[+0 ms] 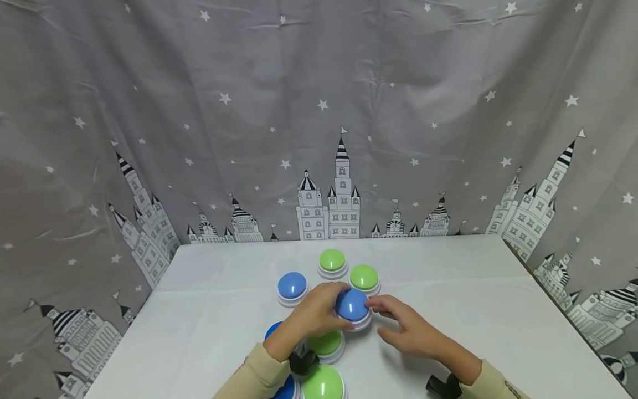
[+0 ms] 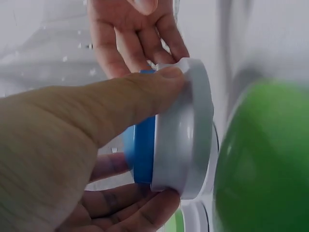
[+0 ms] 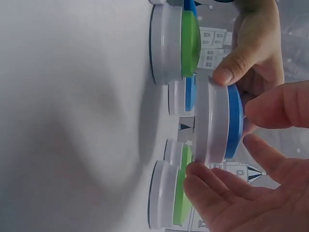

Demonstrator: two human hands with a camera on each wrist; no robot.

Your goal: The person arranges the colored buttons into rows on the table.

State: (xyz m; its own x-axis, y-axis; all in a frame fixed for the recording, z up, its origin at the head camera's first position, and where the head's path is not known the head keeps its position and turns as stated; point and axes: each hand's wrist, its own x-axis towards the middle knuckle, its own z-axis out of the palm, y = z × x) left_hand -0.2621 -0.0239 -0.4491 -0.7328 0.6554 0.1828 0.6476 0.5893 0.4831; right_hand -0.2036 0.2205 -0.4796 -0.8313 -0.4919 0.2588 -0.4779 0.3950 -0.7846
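Sleeve marking: dark lettering or print on the right sleeve (image 1: 490,379), too small to read.
Left hand (image 1: 316,310): reached in over the near buttons, thumb and fingers curled round the white base of the blue-topped button (image 1: 351,305), holding it.
Right hand (image 1: 411,330): palm turned inward, fingers loosely bent at the button's right side, index fingertip at the dome's edge; thumb spread apart. Contact hard to tell.
Held button: raised just above the white table (image 1: 214,316), dome up, near the table's middle.
Far buttons: two green-domed buttons (image 1: 332,259) beyond it, a blue-domed button (image 1: 292,285) to its left.
Near button: green-domed piece (image 1: 325,344) just below the left wrist.
Backdrop: grey curtain (image 1: 399,66), printed stars and castles.
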